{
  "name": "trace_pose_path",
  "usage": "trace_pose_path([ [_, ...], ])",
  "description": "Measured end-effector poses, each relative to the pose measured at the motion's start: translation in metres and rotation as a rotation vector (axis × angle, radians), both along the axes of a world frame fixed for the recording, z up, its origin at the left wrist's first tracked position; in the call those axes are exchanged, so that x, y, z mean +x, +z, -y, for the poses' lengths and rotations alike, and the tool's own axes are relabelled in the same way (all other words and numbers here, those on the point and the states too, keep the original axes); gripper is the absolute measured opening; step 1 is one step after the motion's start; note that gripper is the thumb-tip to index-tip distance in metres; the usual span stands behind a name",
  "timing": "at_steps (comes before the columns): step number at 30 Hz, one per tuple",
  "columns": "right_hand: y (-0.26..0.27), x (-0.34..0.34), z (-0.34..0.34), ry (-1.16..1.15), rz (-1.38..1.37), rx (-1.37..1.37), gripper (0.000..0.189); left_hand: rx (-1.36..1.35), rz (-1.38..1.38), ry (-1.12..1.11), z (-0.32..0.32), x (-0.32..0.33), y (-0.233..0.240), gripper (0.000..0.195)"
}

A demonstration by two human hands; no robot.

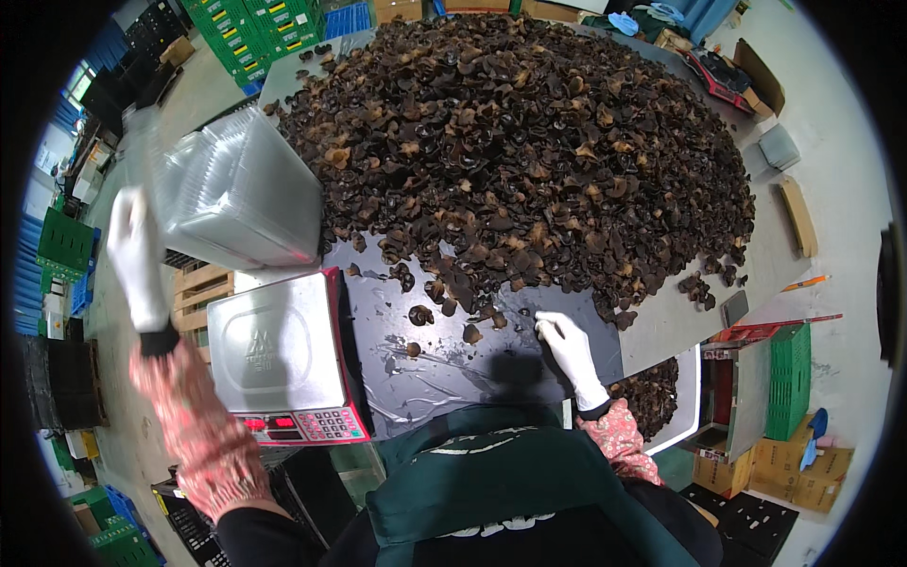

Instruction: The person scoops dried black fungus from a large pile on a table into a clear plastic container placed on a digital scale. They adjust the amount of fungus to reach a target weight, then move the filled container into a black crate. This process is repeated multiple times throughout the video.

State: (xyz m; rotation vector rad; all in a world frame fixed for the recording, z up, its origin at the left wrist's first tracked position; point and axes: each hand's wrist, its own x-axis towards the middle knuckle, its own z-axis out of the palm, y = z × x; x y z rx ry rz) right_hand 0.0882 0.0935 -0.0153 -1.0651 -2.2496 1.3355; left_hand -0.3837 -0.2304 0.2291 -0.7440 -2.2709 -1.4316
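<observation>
My left hand point(137, 255), in a white glove, is raised at the far left, left of a stack of clear plastic containers point(262, 191). It grips a clear plastic container point(144, 145), blurred by motion, which extends up from the fingers. My right hand point(570, 354), also gloved in white, is low over the dark sheet point(439, 368) at the table's near edge. Its fingers are bent, and whether anything small is between them cannot be told. Beyond it rises a large heap of dark wood ear mushrooms point(510, 142). Several loose wood ears point(421, 315) lie before the heap.
A red digital scale point(276, 340) with a bare metal pan stands below the container stack. At lower right, a white tub point(691, 397) holds dark pieces. A small dark flat object point(735, 309) lies near the table's right edge. Green crates point(255, 35) stand behind the table.
</observation>
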Motion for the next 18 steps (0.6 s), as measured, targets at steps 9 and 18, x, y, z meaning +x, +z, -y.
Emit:
trace_pose_path([
  [9, 0.010, -0.098, -0.053, 0.360, 0.106, 0.690, 0.100, -0.780, -0.283, -0.095, 0.072, 0.222, -0.106, 0.016],
  [18, 0.007, -0.155, -0.040, 0.855, 0.244, 0.922, 0.093, -0.935, -0.233, -0.061, 0.074, 0.259, -0.139, 0.026],
])
